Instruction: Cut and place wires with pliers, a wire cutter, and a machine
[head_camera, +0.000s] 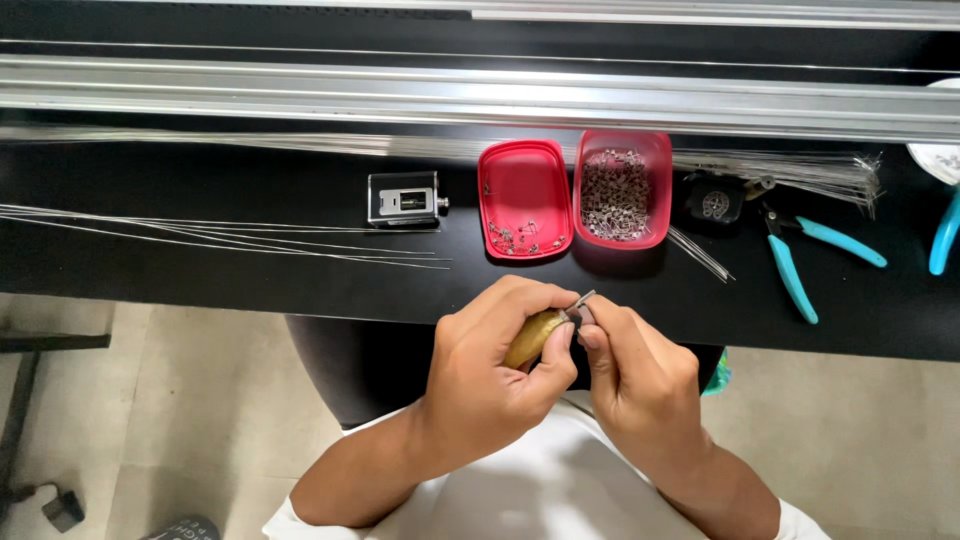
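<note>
Wooden-handled tool (532, 337) gripped in left hand (490, 375), held over lap, just short of black surface (200, 270).
Right hand (630, 375) fingers pinched on tool's metal tip. Behind: red tray (625, 140) of small metal parts, red lid (525, 200), teal pliers (800, 262), thin wires (220, 238); pale tiled floor (160, 400).

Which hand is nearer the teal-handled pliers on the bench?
Right hand: the teal-handled pliers lie up and to its right on the bench. The left hand, gripping the yellow-handled tool, sits farther away.

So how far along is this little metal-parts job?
Done, it seems: a few small metal pieces lie in the red lid. In hand: the left hand grips a yellow-handled tool while the right hand pinches one piece at its tip. Left: the red box holds a big heap.
</note>
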